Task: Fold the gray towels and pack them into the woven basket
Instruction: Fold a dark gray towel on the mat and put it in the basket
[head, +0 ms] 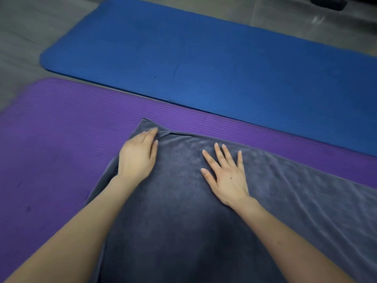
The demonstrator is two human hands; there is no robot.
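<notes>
Two mats lie on the gray floor (18, 27): a blue mat (204, 58) across the top, a purple mat (51, 150) below. The gray towel (183, 211) covers the lower centre, left hand (137, 157) and right hand (226, 176) pressed flat, fingers straight.

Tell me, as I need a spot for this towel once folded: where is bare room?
The blue mat, beyond the purple mat, is bare. So is the purple mat left of the gray towel, plus a narrow strip past its far edge. Crowded: the towel, under the left hand and right hand.
</notes>
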